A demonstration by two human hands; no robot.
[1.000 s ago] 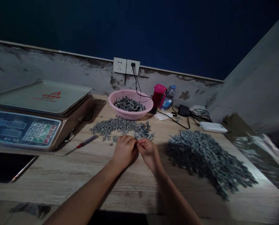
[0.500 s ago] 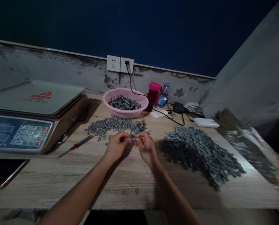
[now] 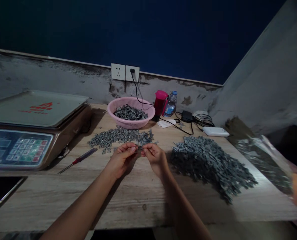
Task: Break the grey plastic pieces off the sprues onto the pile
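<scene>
Here, at lower centre of the frame, your left hand (image 3: 122, 161) and right hand (image 3: 154, 156) come together, their fingertips pinching a small grey metal piece (image 3: 139, 149); its exact shape is too small to tell. A loose spread of similar pieces (image 3: 118, 137) lies on the worktop (image 3: 63, 196) just beyond your hands, and a larger heap (image 3: 210, 163) lies to their right. Risk: a slack pinch could drop the piece among either pile, and a careless wrist could scatter or mix them.

Digital scale (image 3: 36, 108) at left, red-handled screwdriver (image 3: 85, 156) beside it, probably power bank (image 3: 215, 131) near wall.
</scene>
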